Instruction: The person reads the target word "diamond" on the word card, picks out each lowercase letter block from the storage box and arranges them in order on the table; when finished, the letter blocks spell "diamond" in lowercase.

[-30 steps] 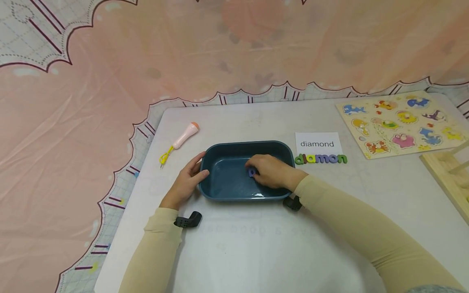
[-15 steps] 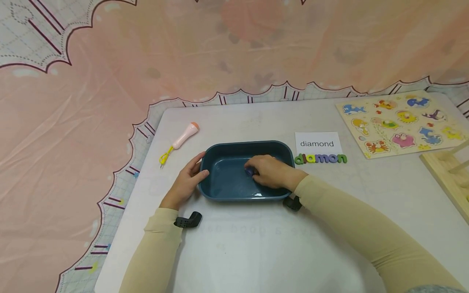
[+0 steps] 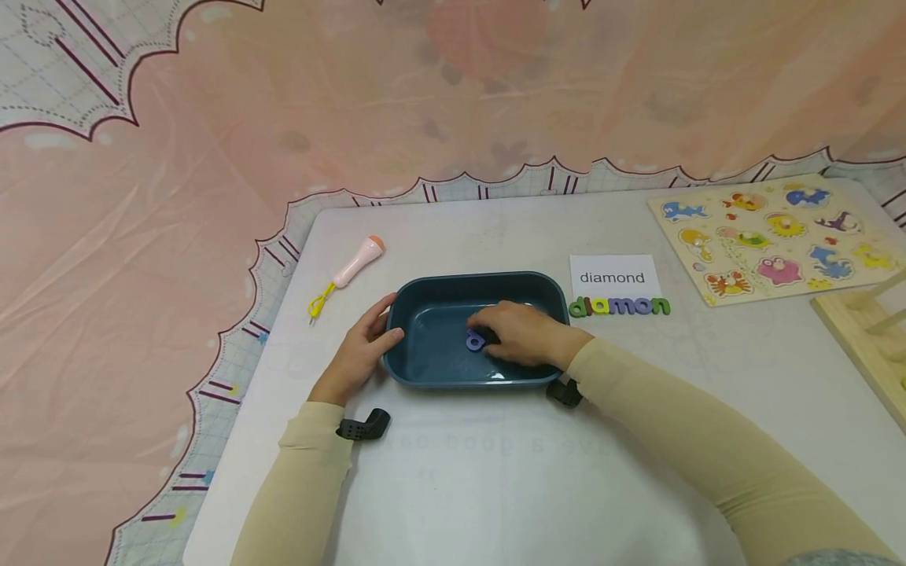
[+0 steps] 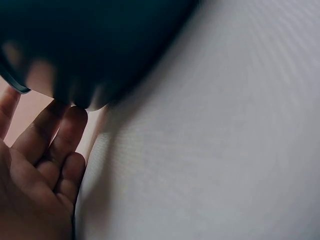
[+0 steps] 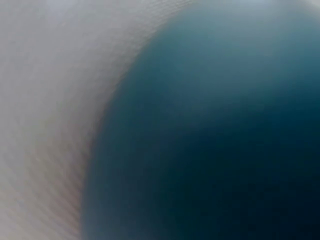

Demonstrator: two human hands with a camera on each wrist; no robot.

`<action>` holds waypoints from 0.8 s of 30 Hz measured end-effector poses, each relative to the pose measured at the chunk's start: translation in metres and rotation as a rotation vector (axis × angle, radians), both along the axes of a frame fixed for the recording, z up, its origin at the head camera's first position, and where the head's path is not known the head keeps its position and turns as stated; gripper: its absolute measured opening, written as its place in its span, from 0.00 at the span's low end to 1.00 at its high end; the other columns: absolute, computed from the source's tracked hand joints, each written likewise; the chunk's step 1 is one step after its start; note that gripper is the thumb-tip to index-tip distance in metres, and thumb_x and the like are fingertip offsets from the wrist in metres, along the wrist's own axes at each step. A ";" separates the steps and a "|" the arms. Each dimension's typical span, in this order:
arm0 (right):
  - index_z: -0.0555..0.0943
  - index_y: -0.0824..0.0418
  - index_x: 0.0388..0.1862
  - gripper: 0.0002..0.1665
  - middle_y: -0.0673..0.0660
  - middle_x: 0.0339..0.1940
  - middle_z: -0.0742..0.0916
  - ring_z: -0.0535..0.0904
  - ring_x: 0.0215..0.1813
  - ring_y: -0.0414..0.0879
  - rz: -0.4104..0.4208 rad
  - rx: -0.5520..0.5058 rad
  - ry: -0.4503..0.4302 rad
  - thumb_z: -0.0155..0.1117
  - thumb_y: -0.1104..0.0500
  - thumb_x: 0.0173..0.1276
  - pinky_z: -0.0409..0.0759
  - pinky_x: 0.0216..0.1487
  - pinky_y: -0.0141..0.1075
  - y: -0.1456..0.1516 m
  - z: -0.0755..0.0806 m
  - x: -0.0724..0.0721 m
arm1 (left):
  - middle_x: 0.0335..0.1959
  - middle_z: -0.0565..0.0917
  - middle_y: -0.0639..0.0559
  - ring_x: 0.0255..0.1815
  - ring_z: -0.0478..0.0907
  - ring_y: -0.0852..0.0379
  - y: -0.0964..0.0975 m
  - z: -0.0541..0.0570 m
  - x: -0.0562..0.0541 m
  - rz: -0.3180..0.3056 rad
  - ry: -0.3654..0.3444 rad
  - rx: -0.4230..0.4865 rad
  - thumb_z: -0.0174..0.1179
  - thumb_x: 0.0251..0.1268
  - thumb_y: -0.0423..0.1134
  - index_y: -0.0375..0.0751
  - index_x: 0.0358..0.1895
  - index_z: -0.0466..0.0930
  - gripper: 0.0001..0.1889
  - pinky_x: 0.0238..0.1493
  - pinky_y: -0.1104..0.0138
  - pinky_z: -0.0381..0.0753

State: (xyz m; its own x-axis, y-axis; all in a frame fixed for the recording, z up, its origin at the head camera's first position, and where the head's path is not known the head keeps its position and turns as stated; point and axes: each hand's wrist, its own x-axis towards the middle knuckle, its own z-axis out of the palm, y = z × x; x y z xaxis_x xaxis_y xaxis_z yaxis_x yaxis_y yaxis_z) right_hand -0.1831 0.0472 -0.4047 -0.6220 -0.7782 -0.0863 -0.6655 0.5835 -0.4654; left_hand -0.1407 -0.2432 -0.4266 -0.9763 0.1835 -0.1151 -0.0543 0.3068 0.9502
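A dark blue tray (image 3: pixel 425 373) stands on the white table. My left hand (image 3: pixel 357 354) holds its left end, thumb at the rim and fingers along the outer wall. In the left wrist view, fingertips of the left hand (image 4: pixel 45 165) touch the tray's outside (image 4: pixel 100 45). Reaching over the right rim, my right hand (image 3: pixel 527 334) pinches a small purple letter (image 3: pixel 475 341) low inside the tray; it looks like a d, partly covered by the fingers. The right wrist view shows only the blurred tray wall (image 5: pixel 200 125), no hand.
Right of the tray lie a white card (image 3: pixel 614 275) reading "diamond" and coloured letters (image 3: pixel 619 306) spelling "diamon". Farther right are an animal puzzle board (image 3: pixel 767 244) and a wooden rack (image 3: pixel 849 346). A pink pen-like tool (image 3: pixel 357 263) with a yellow end lies at left.
My right fingers have turned the purple letter and shifted it slightly left, so more of it shows. The left hand and the tray have stayed put.
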 end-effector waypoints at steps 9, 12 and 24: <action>0.79 0.60 0.65 0.24 0.56 0.64 0.82 0.73 0.65 0.54 0.035 0.025 0.007 0.67 0.58 0.71 0.71 0.66 0.47 0.000 -0.002 0.000 | 0.75 0.63 0.36 0.73 0.63 0.40 0.000 0.000 0.000 -0.001 -0.001 0.005 0.56 0.75 0.36 0.46 0.80 0.54 0.34 0.69 0.46 0.63; 0.81 0.59 0.61 0.21 0.56 0.61 0.83 0.74 0.64 0.54 0.016 0.016 0.010 0.66 0.58 0.71 0.71 0.65 0.46 0.000 -0.002 0.000 | 0.75 0.64 0.36 0.73 0.64 0.40 0.000 0.000 0.000 0.003 -0.004 0.004 0.56 0.75 0.36 0.46 0.80 0.54 0.34 0.69 0.46 0.63; 0.82 0.60 0.60 0.20 0.56 0.60 0.84 0.74 0.64 0.53 -0.030 0.022 0.023 0.67 0.57 0.71 0.71 0.66 0.46 0.000 -0.002 0.002 | 0.75 0.63 0.35 0.73 0.63 0.40 0.000 -0.002 0.000 -0.001 -0.002 0.001 0.56 0.75 0.36 0.46 0.80 0.54 0.34 0.69 0.46 0.63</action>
State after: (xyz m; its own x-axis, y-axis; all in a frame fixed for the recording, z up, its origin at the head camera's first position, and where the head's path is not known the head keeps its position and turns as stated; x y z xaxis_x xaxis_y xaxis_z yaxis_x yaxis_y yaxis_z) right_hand -0.1816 0.0476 -0.4066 -0.6468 -0.7575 -0.0889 -0.6582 0.6133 -0.4367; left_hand -0.1410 -0.2435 -0.4282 -0.9758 0.1849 -0.1172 -0.0562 0.3058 0.9504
